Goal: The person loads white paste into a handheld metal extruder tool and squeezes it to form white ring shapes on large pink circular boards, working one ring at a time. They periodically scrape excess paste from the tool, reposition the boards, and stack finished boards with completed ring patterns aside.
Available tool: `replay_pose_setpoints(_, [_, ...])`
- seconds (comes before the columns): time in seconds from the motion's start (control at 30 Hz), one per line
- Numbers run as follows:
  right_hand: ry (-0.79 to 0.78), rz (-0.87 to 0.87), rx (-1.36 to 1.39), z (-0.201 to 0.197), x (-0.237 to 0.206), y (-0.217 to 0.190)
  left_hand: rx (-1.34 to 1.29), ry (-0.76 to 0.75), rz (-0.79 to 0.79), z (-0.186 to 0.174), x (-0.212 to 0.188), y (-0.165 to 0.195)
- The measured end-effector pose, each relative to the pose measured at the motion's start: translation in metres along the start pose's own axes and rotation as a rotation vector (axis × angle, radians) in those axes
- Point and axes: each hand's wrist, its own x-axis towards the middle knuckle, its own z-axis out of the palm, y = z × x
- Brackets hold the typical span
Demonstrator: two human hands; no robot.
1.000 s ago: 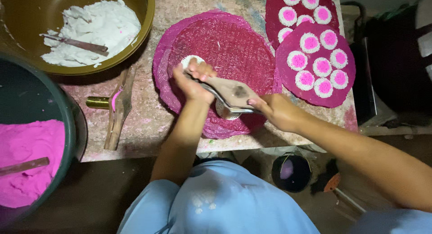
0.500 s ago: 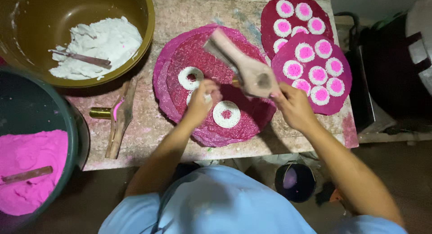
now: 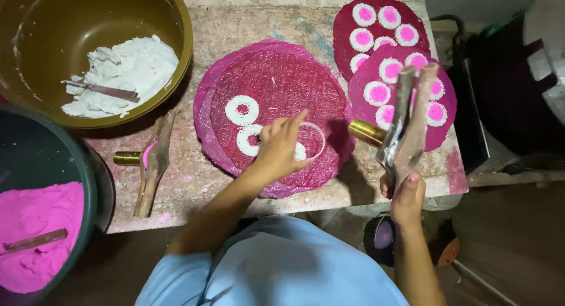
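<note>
A: Report the layout, left to right.

B: At far left, a dark tub holds pink dough with a stick in it. Behind it, a brown bowl holds white dough and a second stick. On the worktop, a wooden press tool with a brass end lies just beside the bowl.

A: Centre?

B: A round pink woven mat carries two white dough rings. The left hand rests on the mat, fingers spread, grip wide, touching a thin clear ring beside the nearer dough ring.

A: Right side?

B: The right hand is at the worktop's front edge, grip closed around the handles of a second wooden press, held upright above the worktop, its brass cylinder pointing left. Behind it, two smaller mats overlap, loaded with white discs with pink centres.
</note>
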Motion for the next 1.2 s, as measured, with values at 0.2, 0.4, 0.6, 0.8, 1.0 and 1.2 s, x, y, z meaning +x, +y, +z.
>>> replay_pose_setpoints(0.2, [0.03, -0.072, 0.06, -0.004, -0.011, 0.003, 0.042, -0.121, 0.172, 0.004, 0.078, 0.02])
replay_pose_setpoints(0.4, [-0.154, -0.371, -0.317, 0.015, -0.005, -0.09, -0.174, -0.119, 0.667, -0.074, 0.066, 0.078])
replay_pose_setpoints(0.6, [-0.563, -1.207, -0.679, 0.055, 0.03, -0.221, -0.216, -0.605, 0.593, -0.178, -0.03, 0.1])
replay_pose_setpoints(0.8, [-1.329, -1.107, -0.42, 0.129, 0.064, -0.257, 0.1, -0.616, 0.29, -0.236, -0.09, 0.102])
replay_pose_setpoints(1.0, [-1.749, -0.602, -0.062, 0.207, 0.046, -0.23, -0.058, -0.499, 0.107, -0.281, -0.173, 0.057])
replay_pose_setpoints(1.2, [-1.587, -0.926, -0.143, 0.263, 0.08, -0.249, -0.828, -0.393, -0.026, -0.346, -0.253, -0.066])
